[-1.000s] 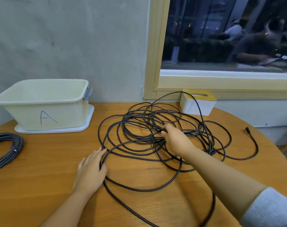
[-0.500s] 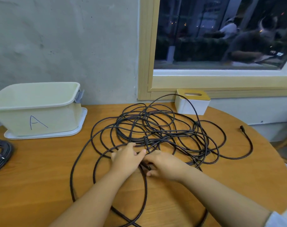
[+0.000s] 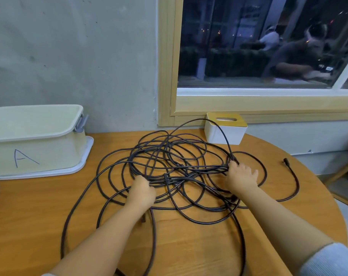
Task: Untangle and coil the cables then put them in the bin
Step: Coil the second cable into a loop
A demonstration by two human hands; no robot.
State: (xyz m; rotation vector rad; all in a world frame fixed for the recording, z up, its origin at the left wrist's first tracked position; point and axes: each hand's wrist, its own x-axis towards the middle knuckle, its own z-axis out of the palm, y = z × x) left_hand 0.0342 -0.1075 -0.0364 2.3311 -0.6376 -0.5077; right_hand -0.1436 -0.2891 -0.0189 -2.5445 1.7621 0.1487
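Observation:
A long black cable [image 3: 175, 156] lies in a loose tangle of several loops across the middle of the round wooden table [image 3: 30, 216]. My left hand [image 3: 142, 191] grips a bunch of strands at the tangle's left side. Its right side is held by my right hand [image 3: 240, 175], whose fingers curl round several strands. One cable end with a plug [image 3: 286, 161] trails off to the right. The cream bin [image 3: 36, 136], marked with the letter A, stands on a white lid at the back left.
A white box with a yellow slotted top [image 3: 226, 128] stands by the wall under the window, and one loop of cable leans against it. The table's curved edge runs along the right. A dark object shows at the far left edge.
My hands were together at the front of the tangle. They have since moved apart, each gripping a bunch of strands. The view has shifted right, pushing the coiled cable at left out of sight.

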